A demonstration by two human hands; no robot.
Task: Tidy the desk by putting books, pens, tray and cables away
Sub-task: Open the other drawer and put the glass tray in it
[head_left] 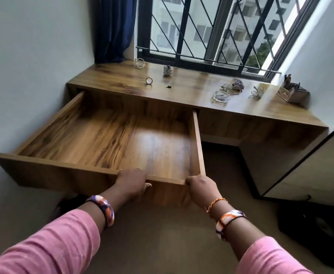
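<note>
A wide wooden drawer (63, 165) stands pulled far out of the desk (192, 89), and nothing lies inside it. My left hand (132, 180) grips its front edge near the middle. My right hand (200, 184) grips the front right corner. On the desk top lie a white coiled cable (139, 63) at the back left, a tangle of cables (231, 88) and another small cable coil (258, 91) to the right. A glass tray (221, 96) sits near the front edge. A wooden pen holder (292, 91) with pens stands at the far right.
A tape roll (149, 80), a small dark item (168, 86) and a small white figurine (167, 70) rest on the desk. A barred window (211, 30) and a blue curtain (112, 30) are behind. A cabinet (310, 165) stands at right, dark objects on the floor below it.
</note>
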